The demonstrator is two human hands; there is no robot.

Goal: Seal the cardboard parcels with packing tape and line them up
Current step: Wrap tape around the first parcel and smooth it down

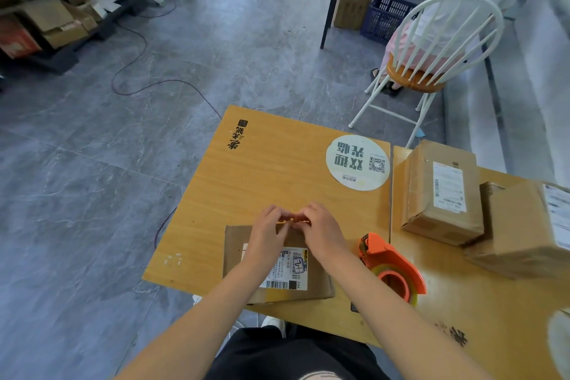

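Black-clad lap (293,355) at the bottom edge, both forearms reaching out over it. Left hand (266,230) and right hand (320,228) meet fingertip to fingertip, fingers curled, both pinching a thin yellow strip (293,220); can't tell what the strip is. The strip sits at the far top edge of the box (243,259), which lies flat at the near edge of the table (262,170), label (287,271) up, wrists over it. Orange dispenser (390,265) with a tape roll stands just right of the box, beside the right forearm, neither hand on it. Further right, on the side table (481,302), far box (441,191) and right box (521,228) touch, labels showing. Round sticker (357,162) on the table beyond the hands. White chair (431,55) behind, someone seated. Grey floor (123,163), cable (148,83) across it.
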